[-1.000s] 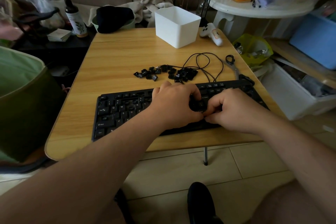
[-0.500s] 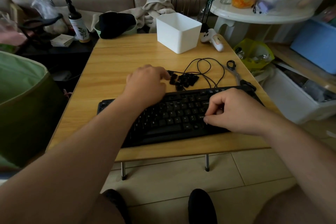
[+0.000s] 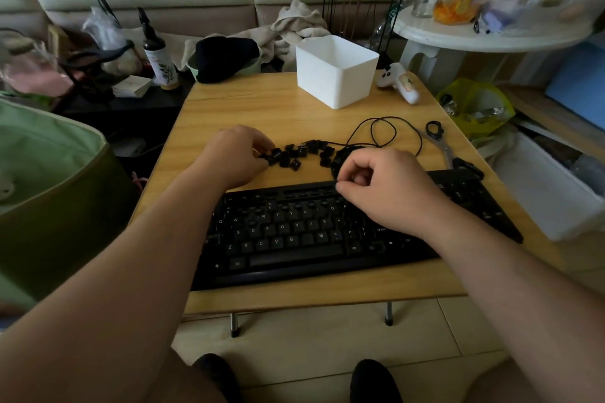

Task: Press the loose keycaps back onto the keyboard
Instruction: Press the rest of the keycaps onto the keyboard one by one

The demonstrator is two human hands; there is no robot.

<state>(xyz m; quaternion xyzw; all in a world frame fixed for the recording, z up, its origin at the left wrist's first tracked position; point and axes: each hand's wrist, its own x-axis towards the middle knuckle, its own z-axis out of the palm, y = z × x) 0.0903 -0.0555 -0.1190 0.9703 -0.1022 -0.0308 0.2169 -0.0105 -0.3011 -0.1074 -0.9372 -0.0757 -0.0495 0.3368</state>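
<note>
table (image 3: pixel 248 98) and keyboard (image 3: pixel 327 235) unchanged. right hand (image 3: pixel 386 190) has been lifted off the keys to the top row, fingers curled; contents cannot be told. left hand (image 3: pixel 235 154) has been moved to the keycaps (image 3: pixel 294 154) behind the keyboard; one is being pinched, so another cap comes next.

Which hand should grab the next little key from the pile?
Probably the left hand. Its fingertips are already at the left end of the loose keycaps on the table. The right hand is curled over the keyboard, at its top edge, so it looks better placed for pressing.
</note>
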